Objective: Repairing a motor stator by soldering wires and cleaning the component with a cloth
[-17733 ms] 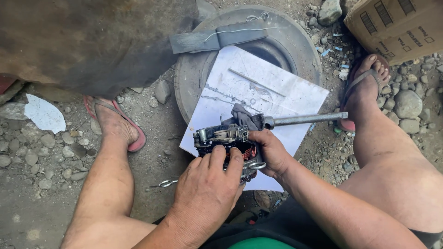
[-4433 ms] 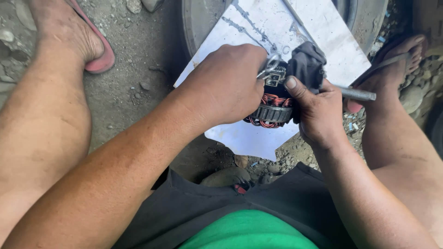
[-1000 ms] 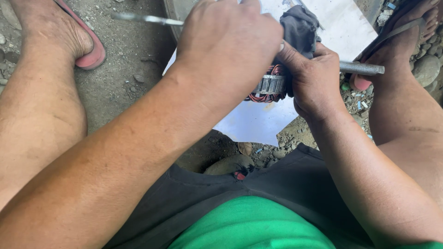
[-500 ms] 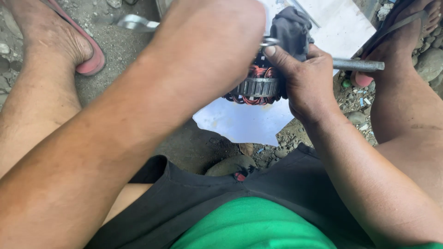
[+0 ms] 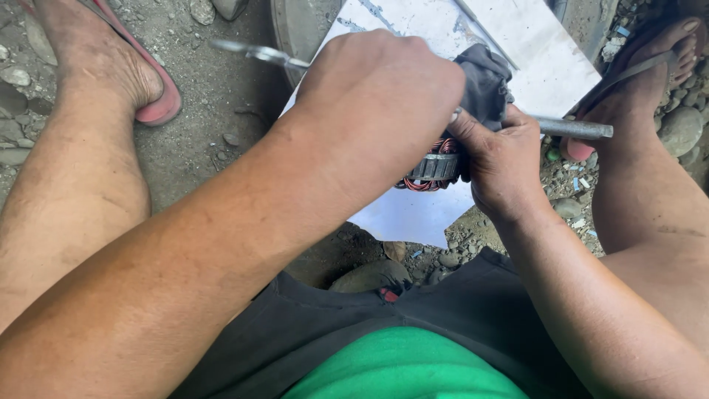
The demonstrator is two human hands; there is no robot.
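My right hand (image 5: 502, 166) grips a dark motor part (image 5: 484, 85) with copper windings (image 5: 436, 166) and a metal shaft (image 5: 576, 129) that sticks out to the right. My left hand (image 5: 380, 103) is closed on a slim metal wrench (image 5: 255, 53), whose end points left past my knuckles. The left hand covers the top of the motor part, so where the tool meets it is hidden. Both hands are above a white sheet (image 5: 532, 52).
The white sheet lies on an old tyre (image 5: 292, 29) set on gravel ground. My feet in pink sandals rest at the left (image 5: 111, 74) and at the right (image 5: 642, 74). Stones (image 5: 683, 129) lie at the right edge.
My left hand has swung the wrench slightly, its free end now lower at the left. The right hand keeps its hold on the motor part. The view shifted a little.
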